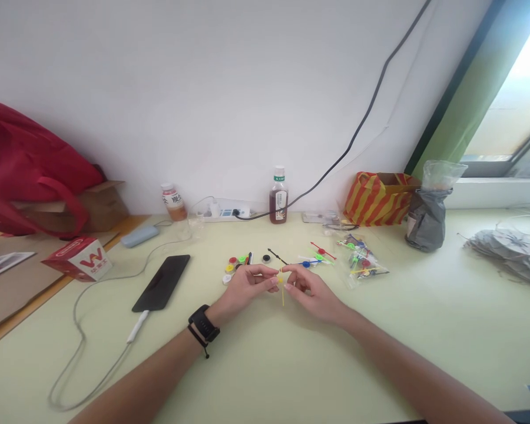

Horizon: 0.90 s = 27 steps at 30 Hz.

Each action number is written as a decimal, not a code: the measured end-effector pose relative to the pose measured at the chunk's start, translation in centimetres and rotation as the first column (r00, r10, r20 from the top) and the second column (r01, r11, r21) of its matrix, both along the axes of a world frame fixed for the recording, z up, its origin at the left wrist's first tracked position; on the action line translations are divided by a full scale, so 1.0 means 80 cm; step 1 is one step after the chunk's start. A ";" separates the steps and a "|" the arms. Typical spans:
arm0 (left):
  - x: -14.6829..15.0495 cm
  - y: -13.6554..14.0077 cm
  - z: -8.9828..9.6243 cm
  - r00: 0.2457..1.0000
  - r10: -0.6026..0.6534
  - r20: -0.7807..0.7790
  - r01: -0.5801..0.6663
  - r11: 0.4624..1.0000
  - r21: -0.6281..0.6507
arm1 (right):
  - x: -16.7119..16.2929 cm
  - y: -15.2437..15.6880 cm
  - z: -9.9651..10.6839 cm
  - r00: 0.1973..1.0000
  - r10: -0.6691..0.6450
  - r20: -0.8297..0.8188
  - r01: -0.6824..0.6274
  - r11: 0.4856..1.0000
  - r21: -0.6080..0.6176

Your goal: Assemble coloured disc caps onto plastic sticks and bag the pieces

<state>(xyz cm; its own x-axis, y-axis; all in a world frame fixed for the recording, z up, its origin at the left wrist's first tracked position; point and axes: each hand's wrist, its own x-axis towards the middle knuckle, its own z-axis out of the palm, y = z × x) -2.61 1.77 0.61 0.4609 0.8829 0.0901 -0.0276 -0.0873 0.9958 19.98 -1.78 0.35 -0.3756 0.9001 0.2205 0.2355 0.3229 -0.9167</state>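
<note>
Between my hands is a small yellow plastic spinner arrow [283,294], its thin shaft pointing down toward me. My left hand [251,287] pinches near its round middle from the left, thumb and fingertips close together. From the right, my right hand [310,290] has its bent index finger and thumb at the same piece. Fingertips hide part of it. Just beyond my left hand lie several round plastic pieces [232,260] in red, green, yellow and white. A black round piece [266,258] and a black arrow [276,255] lie beyond my fingers.
Loose coloured arrows [322,252] and a clear bag of arrows [365,259] lie right of centre. A phone [161,284] on a cable and a red-white box [77,259] are at left. A sauce bottle [278,200], power strip [227,211] and striped bag [371,199] stand by the wall.
</note>
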 end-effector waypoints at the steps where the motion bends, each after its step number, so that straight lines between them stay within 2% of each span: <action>1: 0.000 0.000 0.001 1.000 -0.004 -0.001 0.004 1.000 0.002 | 0.000 0.000 -0.001 1.000 0.006 0.006 -0.006 1.000 0.008; 8: -0.001 -0.001 0.002 1.000 -0.001 -0.007 0.001 1.000 -0.008 | 0.000 -0.001 0.000 0.997 -0.043 0.061 0.038 0.996 0.075; 11: 0.000 -0.002 0.002 1.000 0.015 -0.009 -0.015 1.000 -0.025 | 0.002 -0.004 0.000 0.993 -0.089 0.077 0.072 0.978 0.198; 14: 0.002 -0.002 0.003 1.000 0.024 -0.010 -0.024 0.999 -0.034 | 0.004 -0.008 0.000 0.987 -0.109 0.117 0.063 0.938 0.342; 18: 0.003 -0.002 0.005 1.000 0.021 -0.018 -0.022 0.999 -0.044 | 0.007 -0.012 0.000 0.968 -0.165 0.190 0.068 0.898 0.434; 21: 0.001 -0.002 0.006 1.000 0.010 -0.027 -0.011 0.999 -0.048 | 0.006 -0.009 -0.001 0.954 -0.191 0.231 0.077 0.901 0.427; 24: 0.000 -0.001 0.005 1.000 0.010 -0.019 -0.010 0.999 -0.031 | 0.004 -0.002 -0.003 0.946 -0.199 0.254 0.103 0.932 0.347; 27: 0.000 -0.001 0.004 0.999 0.029 -0.019 -0.029 0.999 -0.036 | 0.001 0.003 -0.004 0.954 -0.251 0.166 0.193 0.933 0.305</action>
